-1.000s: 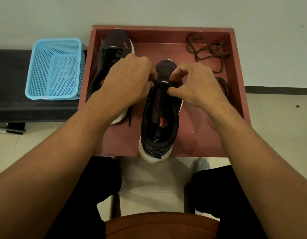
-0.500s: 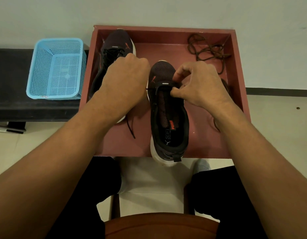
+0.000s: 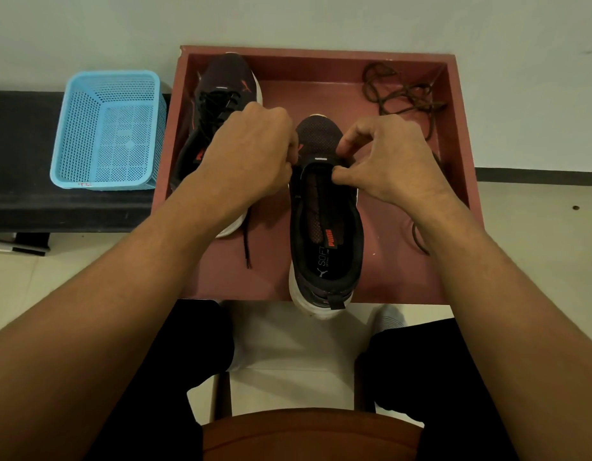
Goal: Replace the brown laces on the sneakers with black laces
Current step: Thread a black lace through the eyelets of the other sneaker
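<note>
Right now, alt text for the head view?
The right hand pinches the front eyelet edge of an unlaced sneaker in a red tray; the left hand curls beside it, grip hidden. A black-laced sneaker sits to its left, brown laces far right.

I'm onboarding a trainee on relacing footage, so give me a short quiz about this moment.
1. True or false: the far left sneaker already carries black laces.
2. Where do the tangled brown laces lie? A) in the blue basket B) in the red tray's far right corner C) on the floor
3. At which end of the near sneaker do the left hand and right hand work?
Key: 1 true; 2 B; 3 the toe end, at the front of the lace opening.
</note>
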`<state>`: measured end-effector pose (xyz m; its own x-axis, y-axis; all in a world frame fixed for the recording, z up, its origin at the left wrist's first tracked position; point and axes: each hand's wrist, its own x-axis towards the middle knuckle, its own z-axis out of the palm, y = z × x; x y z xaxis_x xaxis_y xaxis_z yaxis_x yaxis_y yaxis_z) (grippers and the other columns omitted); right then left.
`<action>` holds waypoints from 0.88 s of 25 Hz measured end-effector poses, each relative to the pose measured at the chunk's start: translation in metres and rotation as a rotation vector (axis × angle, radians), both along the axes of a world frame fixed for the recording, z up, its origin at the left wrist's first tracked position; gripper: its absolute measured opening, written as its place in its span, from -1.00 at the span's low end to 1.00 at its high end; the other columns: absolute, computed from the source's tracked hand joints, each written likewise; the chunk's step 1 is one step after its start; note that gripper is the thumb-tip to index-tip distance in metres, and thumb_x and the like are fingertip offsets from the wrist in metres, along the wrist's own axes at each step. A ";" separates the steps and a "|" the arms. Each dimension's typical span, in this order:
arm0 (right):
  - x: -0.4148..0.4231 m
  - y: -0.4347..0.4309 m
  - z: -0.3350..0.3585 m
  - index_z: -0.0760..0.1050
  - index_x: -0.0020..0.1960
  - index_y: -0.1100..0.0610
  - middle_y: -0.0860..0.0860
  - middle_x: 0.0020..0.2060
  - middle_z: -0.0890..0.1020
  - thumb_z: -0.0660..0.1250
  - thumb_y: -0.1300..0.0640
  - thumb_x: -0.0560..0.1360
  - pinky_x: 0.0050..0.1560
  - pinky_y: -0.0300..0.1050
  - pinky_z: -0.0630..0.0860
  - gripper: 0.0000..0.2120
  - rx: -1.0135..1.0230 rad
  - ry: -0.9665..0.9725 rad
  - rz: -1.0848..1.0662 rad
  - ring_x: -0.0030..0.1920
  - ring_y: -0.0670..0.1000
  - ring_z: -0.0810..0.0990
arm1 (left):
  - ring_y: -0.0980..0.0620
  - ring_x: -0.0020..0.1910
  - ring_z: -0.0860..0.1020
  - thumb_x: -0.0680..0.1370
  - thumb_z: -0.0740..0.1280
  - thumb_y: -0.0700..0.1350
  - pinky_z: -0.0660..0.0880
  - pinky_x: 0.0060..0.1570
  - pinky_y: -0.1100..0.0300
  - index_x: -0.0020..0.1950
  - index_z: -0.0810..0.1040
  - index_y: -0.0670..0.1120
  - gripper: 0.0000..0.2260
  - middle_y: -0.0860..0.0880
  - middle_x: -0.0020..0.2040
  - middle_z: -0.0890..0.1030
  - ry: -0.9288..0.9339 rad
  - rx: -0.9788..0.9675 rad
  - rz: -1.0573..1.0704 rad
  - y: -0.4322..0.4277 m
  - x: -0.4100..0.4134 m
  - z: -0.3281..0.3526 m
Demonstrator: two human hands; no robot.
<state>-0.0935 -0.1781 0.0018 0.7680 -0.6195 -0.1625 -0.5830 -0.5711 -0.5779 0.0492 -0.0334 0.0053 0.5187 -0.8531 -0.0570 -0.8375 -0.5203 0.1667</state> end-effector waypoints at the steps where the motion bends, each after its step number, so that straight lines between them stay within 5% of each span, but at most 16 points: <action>1: 0.000 -0.001 0.000 0.68 0.02 -0.02 -0.16 -0.12 0.65 0.65 -0.01 0.35 -0.30 -0.46 0.35 -0.71 -0.005 0.009 0.000 -0.19 -0.24 0.56 | -0.19 -0.12 0.64 0.52 0.42 -0.17 0.64 -0.08 -0.13 0.04 0.71 -0.07 -0.87 -0.14 -0.07 0.68 -0.061 0.024 0.020 0.002 0.004 -0.002; 4: -0.001 -0.002 0.000 0.68 0.03 -0.03 -0.22 -0.17 0.58 0.65 -0.02 0.36 -0.40 -0.52 0.30 -0.72 -0.006 0.017 0.001 -0.24 -0.28 0.51 | -0.24 -0.10 0.64 0.53 0.42 -0.22 0.65 -0.05 -0.14 0.13 0.68 -0.15 -0.82 -0.22 -0.02 0.67 -0.138 0.075 0.062 0.007 0.010 -0.008; 7: -0.002 -0.002 0.000 0.68 0.04 -0.02 -0.22 -0.14 0.58 0.64 -0.02 0.37 -0.34 -0.50 0.28 -0.71 -0.002 0.018 0.005 -0.22 -0.29 0.51 | -0.19 -0.06 0.64 0.55 0.40 -0.14 0.65 0.00 -0.15 0.13 0.72 -0.08 -0.82 -0.15 -0.02 0.69 -0.024 0.031 -0.011 0.004 0.003 -0.001; 18: -0.005 -0.003 0.004 0.69 -0.01 0.01 -0.13 -0.06 0.72 0.61 0.02 0.43 -0.22 -0.36 0.56 -0.81 0.074 0.005 0.002 -0.17 -0.18 0.68 | -0.02 -0.25 0.57 0.46 0.45 -0.15 0.64 -0.05 -0.08 -0.26 0.58 -0.03 -0.88 0.03 -0.26 0.59 0.217 -0.045 0.003 0.003 -0.001 0.004; 22: -0.007 -0.003 0.005 0.69 -0.03 0.02 -0.11 -0.13 0.73 0.62 0.05 0.43 -0.26 -0.33 0.65 -0.83 0.137 -0.013 -0.003 -0.28 -0.16 0.72 | -0.02 -0.20 0.59 0.45 0.47 -0.20 0.63 0.01 -0.08 -0.21 0.59 -0.07 -0.90 0.02 -0.22 0.61 0.249 -0.057 -0.015 0.004 0.003 0.005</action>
<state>-0.1004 -0.1815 0.0070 0.7690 -0.5941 -0.2360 -0.5764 -0.4845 -0.6581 0.0520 -0.0291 0.0100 0.4820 -0.8660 -0.1326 -0.7746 -0.4920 0.3975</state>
